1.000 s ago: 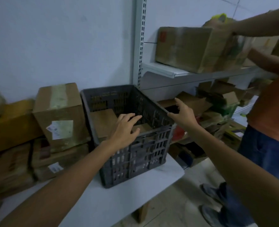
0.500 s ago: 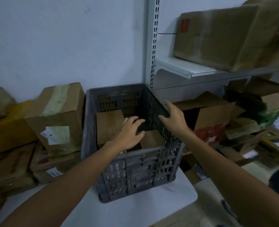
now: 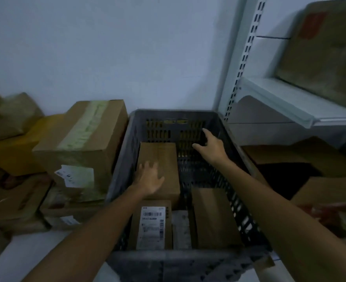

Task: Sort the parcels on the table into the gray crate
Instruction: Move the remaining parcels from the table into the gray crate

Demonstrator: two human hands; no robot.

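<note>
Parcel (image 3: 164,159) apparently under left hand (image 3: 149,180)

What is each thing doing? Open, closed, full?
gray crate: partly filled with parcels.
left hand: open, flat on brown parcel.
right hand: open, holding nothing.
labelled parcel: in crate, label up.
taped box: closed, outside crate.
right-side box: flaps open.

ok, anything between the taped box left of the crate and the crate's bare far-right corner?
Yes. The gray crate has its left wall in the way, then the brown box inside it, with the left hand flat on top. The right hand sits in that corner itself. The taped box would need lifting over.
</note>
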